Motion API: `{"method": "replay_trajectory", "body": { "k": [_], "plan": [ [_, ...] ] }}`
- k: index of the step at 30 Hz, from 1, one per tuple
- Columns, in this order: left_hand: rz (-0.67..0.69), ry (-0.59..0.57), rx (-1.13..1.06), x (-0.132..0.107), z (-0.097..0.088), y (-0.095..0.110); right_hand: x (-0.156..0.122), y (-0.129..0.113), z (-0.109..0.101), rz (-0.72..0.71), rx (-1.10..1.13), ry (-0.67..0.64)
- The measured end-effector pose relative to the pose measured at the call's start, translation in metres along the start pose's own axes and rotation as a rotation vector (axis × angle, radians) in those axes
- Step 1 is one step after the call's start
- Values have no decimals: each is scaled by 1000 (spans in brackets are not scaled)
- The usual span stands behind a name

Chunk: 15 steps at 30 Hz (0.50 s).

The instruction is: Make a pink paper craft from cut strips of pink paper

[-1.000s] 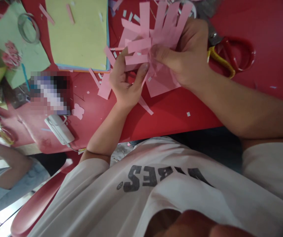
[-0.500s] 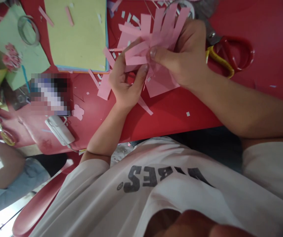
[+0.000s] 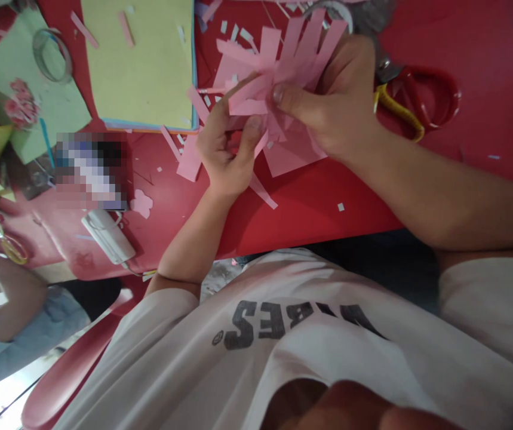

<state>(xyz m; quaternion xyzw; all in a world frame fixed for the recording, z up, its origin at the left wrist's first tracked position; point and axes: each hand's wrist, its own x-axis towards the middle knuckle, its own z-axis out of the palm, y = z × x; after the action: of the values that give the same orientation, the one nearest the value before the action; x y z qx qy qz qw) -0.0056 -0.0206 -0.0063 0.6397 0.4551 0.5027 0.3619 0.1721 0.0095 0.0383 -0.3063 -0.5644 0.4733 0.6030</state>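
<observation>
- Dark capitals, seen upside down, are printed on the white shirt point(image 3: 184, 358); "BES" can be read, the opening letters being lost in a fold; a small round mark is set by the S
- Any writing on the pixelated object point(image 3: 92, 170) cannot be made out
- Right hand point(image 3: 343, 98): brought in from the right, thumb laid flat over the fringed pink paper point(image 3: 285, 68), fingers tucked behind; the paper is clamped between
- Left hand point(image 3: 227, 140): palm turned up, index finger stretched along a curled strip, thumb held apart below it; whether the strip is pinched cannot be told
- Fringed paper is held above the red table point(image 3: 462, 191), strips fanned upward
- Scissors point(image 3: 395, 112) are left beside the right wrist; a yellow paper stack point(image 3: 142, 65) is seen beyond the left hand
</observation>
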Motion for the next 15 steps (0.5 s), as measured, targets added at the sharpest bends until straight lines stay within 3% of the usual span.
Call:
{"method": "replay_trajectory", "body": {
  "k": [3,8,15],
  "plan": [
    [115,155,44,2,1,11,0,2,1,-3,12,10],
    [83,131,54,3,1,16,-1,4,1,6,47,23],
    [154,172,167,5,1,6,-1,5,1,-1,62,-2]
  ]
}}
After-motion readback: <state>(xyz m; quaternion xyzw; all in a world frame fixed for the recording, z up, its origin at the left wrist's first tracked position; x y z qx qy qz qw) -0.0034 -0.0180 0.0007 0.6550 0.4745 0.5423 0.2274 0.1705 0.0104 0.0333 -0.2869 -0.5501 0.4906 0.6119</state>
